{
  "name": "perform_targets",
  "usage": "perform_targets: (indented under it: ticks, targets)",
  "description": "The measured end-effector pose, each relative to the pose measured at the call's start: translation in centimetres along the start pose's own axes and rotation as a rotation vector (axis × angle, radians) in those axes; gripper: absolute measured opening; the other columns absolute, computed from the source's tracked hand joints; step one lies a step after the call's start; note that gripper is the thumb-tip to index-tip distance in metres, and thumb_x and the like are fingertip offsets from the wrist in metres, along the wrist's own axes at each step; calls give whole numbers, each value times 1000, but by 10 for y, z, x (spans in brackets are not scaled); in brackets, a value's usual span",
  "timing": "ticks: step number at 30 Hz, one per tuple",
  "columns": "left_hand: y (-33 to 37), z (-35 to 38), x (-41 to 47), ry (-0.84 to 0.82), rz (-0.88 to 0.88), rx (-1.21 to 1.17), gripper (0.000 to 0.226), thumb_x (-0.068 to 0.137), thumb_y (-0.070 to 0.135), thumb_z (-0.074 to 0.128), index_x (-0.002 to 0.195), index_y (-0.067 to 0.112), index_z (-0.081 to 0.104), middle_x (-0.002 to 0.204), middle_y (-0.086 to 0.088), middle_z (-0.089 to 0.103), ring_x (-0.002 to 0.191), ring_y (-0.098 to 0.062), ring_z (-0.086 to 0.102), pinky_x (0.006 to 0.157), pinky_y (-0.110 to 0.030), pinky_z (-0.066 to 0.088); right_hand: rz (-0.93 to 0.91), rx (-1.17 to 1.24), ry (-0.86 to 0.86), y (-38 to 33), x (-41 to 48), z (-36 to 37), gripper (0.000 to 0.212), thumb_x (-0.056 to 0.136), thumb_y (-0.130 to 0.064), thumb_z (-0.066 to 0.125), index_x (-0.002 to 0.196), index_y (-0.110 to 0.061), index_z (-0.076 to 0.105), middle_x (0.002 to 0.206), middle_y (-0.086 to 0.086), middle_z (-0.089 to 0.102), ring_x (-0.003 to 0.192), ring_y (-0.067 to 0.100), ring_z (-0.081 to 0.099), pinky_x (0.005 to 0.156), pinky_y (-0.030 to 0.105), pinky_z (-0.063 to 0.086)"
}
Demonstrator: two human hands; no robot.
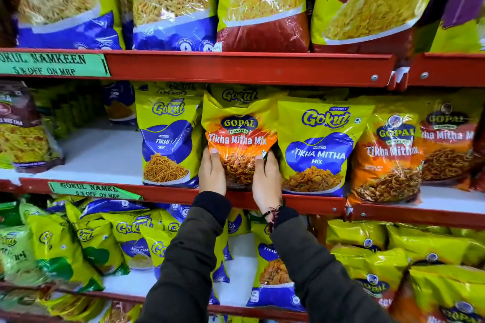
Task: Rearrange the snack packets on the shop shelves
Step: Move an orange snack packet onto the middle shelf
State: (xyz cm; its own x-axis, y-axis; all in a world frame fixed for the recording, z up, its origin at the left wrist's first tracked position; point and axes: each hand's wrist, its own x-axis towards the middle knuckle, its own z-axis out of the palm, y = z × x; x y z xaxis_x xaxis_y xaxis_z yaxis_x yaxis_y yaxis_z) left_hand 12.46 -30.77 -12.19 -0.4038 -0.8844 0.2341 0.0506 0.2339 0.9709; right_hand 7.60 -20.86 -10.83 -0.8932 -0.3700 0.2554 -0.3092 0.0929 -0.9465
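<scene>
An orange and yellow Gopal Tikha Mitha Mix packet (237,126) stands upright on the middle shelf (168,193), between a Gokul Tikhi Sev packet (169,139) and a Gokul Tikha Mitha Mix packet (319,144). My left hand (212,173) grips its lower left edge and my right hand (266,181) grips its lower right edge, thumbs on the front. More Gopal Tikha Mitha packets (388,157) stand further right.
The top shelf (249,67) carries large Gathiya (170,2) and Chevda bags (262,5). Bare white shelf space (97,149) lies left of the Tikhi Sev packet. A brown packet (23,128) stands far left. The lower shelf holds several tumbled Gokul packets (105,238).
</scene>
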Motion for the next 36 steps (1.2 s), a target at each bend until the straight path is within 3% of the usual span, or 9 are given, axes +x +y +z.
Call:
perform_targets:
  ticks: [5, 13, 18, 22, 26, 28, 32, 34, 36]
  targets:
    - [22, -10, 0, 69, 28, 89, 52, 103, 42, 28, 147, 16, 37, 149, -9, 46, 134, -25, 43, 105, -32, 30, -27, -41, -101, -17, 5, -8, 39, 105, -24, 40, 137, -5, 51, 137, 16, 60, 128, 34, 54, 106, 41, 42]
    - [34, -43, -27, 117, 2, 94, 46, 99, 43, 41, 127, 12, 60, 128, -9, 64, 121, -28, 55, 105, -38, 39, 21, 54, -172, -16, -23, -34, 57, 95, -43, 59, 140, -9, 55, 143, 9, 60, 134, 24, 54, 115, 45, 40]
    - [32, -49, -83, 140, -73, -88, 39, 95, 40, 54, 121, 13, 65, 108, 5, 63, 107, -14, 55, 96, -27, 38, 105, 358, -142, 6, -55, -70, 45, 79, -36, 81, 119, -19, 71, 118, 0, 75, 111, 7, 69, 99, 28, 54]
    - [34, -29, -143, 137, -99, -205, 18, 93, 31, 59, 97, 17, 69, 88, 11, 67, 84, -4, 59, 68, -1, 44, 179, 469, -150, 31, -82, -118, 50, 71, -34, 87, 117, -21, 72, 116, -3, 75, 109, 5, 69, 96, 23, 52]
    - [41, -3, -193, 89, -185, -245, 40, 92, 32, 60, 125, 9, 63, 114, -4, 66, 105, -17, 60, 93, -24, 46, 225, 493, -172, 52, -101, -173, 58, 56, -52, 85, 107, -28, 73, 108, -15, 75, 97, -9, 70, 78, 7, 54]
    - [43, 11, -214, 72, -199, -255, 35, 92, 32, 60, 121, 12, 64, 111, -3, 66, 102, -16, 59, 87, -26, 44, 237, 478, -178, 64, -110, -201, 56, 58, -57, 82, 105, -28, 75, 107, -17, 76, 96, -11, 69, 79, 8, 52]
    - [46, 44, -258, 17, -207, -333, 16, 91, 34, 62, 82, 21, 64, 75, 7, 70, 65, -4, 65, 55, -14, 50, 245, 510, -159, 85, -125, -256, 70, 57, -70, 78, 111, -26, 74, 113, -17, 76, 104, -9, 67, 83, 9, 49]
    - [47, 60, -275, -1, -211, -355, 22, 90, 37, 62, 77, 19, 59, 69, 8, 68, 62, -6, 64, 56, -17, 50, 258, 551, -136, 92, -130, -280, 65, 56, -71, 78, 108, -33, 73, 111, -24, 75, 103, -15, 66, 75, 2, 50]
    - [47, 75, -290, -15, -199, -365, 24, 90, 38, 62, 81, 17, 55, 68, 6, 65, 63, -10, 60, 59, -21, 50, 280, 589, -110, 98, -130, -302, 64, 63, -64, 78, 117, -29, 71, 119, -16, 75, 112, -5, 66, 85, 12, 54]
